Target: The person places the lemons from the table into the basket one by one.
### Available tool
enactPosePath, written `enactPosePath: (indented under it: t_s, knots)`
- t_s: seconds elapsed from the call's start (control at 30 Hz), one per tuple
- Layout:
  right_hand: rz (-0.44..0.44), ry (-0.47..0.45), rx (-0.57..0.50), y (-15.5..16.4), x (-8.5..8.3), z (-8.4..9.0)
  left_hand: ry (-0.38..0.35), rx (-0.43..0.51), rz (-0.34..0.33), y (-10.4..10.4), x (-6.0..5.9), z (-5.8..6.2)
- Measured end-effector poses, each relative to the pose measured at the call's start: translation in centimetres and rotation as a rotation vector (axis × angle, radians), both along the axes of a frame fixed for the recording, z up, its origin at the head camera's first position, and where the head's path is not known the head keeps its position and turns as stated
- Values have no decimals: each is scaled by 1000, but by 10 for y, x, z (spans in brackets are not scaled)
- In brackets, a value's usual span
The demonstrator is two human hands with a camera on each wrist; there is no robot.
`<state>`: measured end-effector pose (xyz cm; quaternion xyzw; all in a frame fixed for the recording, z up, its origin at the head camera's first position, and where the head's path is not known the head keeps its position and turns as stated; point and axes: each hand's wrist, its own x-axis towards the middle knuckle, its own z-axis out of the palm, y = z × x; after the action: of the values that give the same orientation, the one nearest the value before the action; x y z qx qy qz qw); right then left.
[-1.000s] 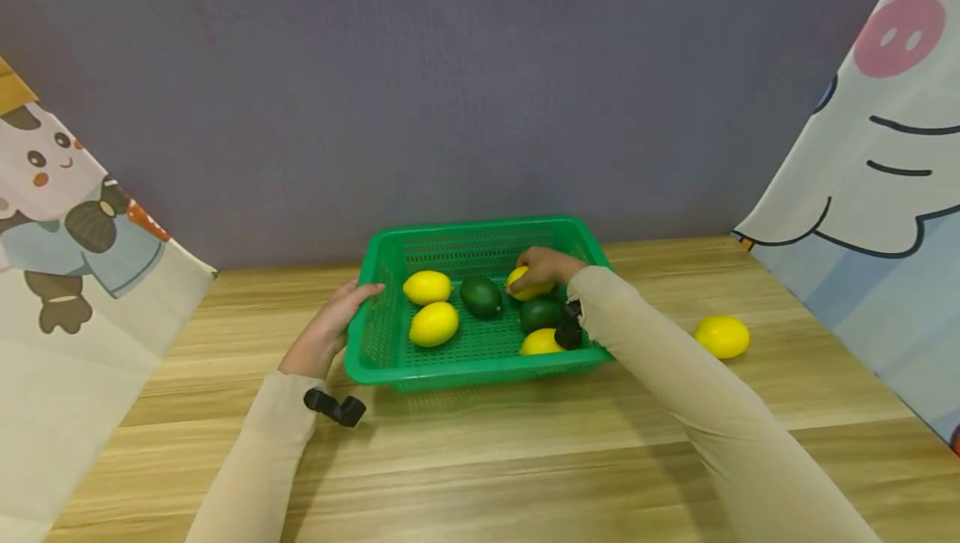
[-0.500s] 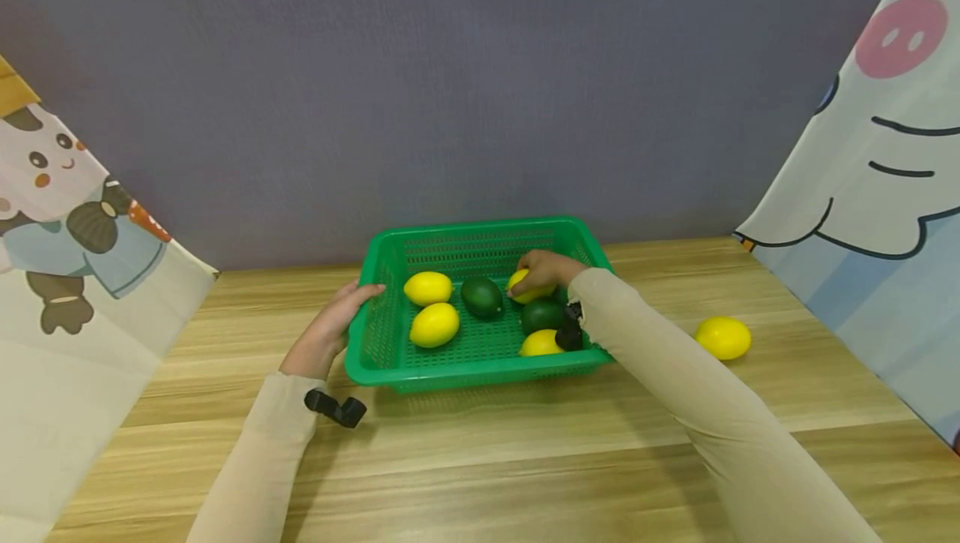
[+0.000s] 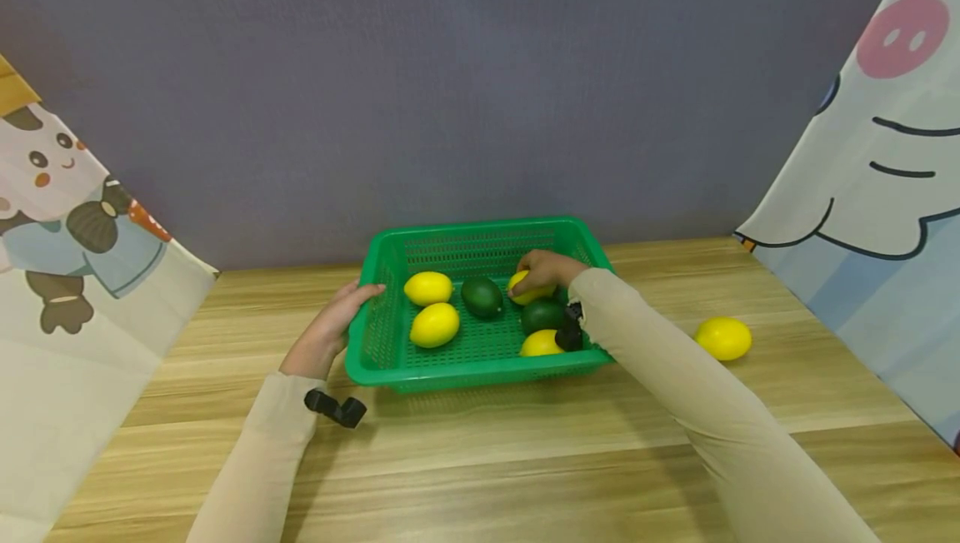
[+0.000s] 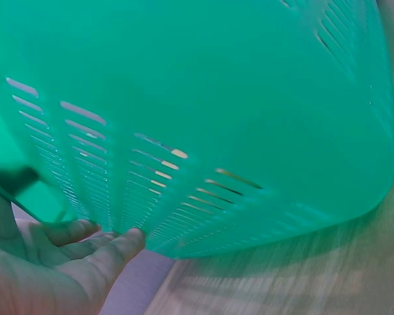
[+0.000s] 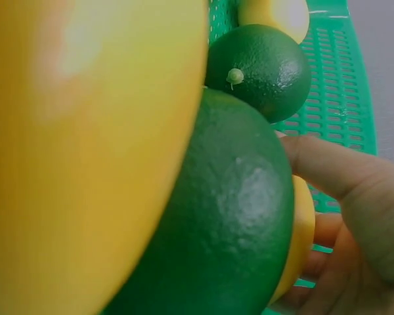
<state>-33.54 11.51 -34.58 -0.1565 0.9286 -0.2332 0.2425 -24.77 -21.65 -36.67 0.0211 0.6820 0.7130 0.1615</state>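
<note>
Gripping a lemon (image 3: 525, 286) at the back right of the green basket (image 3: 480, 360): right hand (image 3: 546, 266), fingers curled over it. Left hand (image 3: 330, 328): fingers straight, resting against the basket's left wall. Basket on wooden table (image 3: 480, 460). Inside: three more lemons, two limes (image 3: 481, 296). One loose lemon (image 3: 722, 338) on table, well right of basket.

The head camera looked forward and down from the near side, taking in the whole green basket (image 3: 480, 360). The left wrist camera sat against the basket's left outer wall; the right wrist camera looked closely inside it at a green lime (image 5: 217, 230).
</note>
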Motion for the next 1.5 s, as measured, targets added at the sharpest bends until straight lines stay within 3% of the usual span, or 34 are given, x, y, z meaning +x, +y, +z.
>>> enactPosePath:
  t_s: [0.3,0.53,0.8,1.5]
  knots:
    - [-9,-11,2,0,2,2,6,-7,-3,-1,-1,-2]
    - [53,68,-17,-2,3,9,10,-8,-5,0,0,-3]
    - [77,87,-31,1,7,21,-2,-14,5,1,-2,-4]
    - [69,147,-184,34,19,73,-13,-21,12,0,0,-3]
